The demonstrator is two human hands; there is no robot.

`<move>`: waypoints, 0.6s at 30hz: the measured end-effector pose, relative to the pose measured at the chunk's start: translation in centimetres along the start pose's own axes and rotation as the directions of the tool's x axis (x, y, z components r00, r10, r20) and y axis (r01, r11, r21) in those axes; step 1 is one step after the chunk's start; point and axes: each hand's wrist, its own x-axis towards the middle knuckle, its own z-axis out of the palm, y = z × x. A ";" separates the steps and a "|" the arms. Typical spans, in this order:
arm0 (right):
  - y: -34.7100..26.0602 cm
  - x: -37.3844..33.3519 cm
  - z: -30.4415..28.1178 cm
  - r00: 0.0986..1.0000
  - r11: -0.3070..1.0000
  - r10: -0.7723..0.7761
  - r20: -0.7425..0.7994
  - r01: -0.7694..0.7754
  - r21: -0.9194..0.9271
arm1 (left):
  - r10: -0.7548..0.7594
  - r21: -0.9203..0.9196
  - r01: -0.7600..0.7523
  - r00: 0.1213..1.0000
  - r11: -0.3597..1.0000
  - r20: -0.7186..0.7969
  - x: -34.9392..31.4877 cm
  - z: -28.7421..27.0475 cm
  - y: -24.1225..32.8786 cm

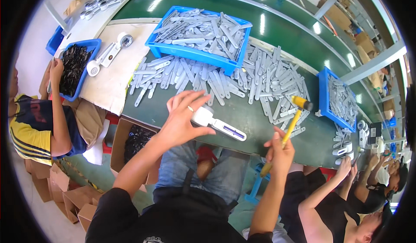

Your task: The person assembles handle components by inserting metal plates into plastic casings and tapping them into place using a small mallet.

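A white handheld unit that looks like a shower head (229, 130) lies near the table's front edge, a long dark slot in its handle. My left hand (184, 115) is spread over its round end, fingers and thumb apart, and partly hides that end. Whether the palm touches it I cannot tell. In my right hand (280, 153) is a small mallet (291, 128), gripped by its yellow handle. Its yellow-and-black head points up, to the right of the white unit. Behind both hands lie many loose grey strips (271, 76), heaped on the table.
A blue crate (197, 50) full of grey strips stands behind the heap. Another blue crate (326, 98) sits right. At left, a person holds something over a blue bin (96, 48) of black parts, beside white shower heads (108, 54). A cardboard box (118, 145) stands below. Co-workers sit right.
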 end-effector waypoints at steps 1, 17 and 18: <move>0.1 0.6 -0.8 0.999 1.000 -0.011 -0.042 0.011 -0.018 | 0.010 -0.011 -0.010 1.000 1.000 -0.026 1.0 -0.5 0.4; 0.8 1.2 -1.3 0.996 0.999 -0.036 -0.080 0.036 -0.001 | 0.393 0.143 -0.496 0.806 0.856 0.443 12.8 3.4 -2.0; 0.8 1.2 -1.3 0.997 0.999 -0.035 -0.074 0.036 0.001 | 0.391 0.144 -0.495 0.805 0.857 0.446 13.0 3.2 -2.1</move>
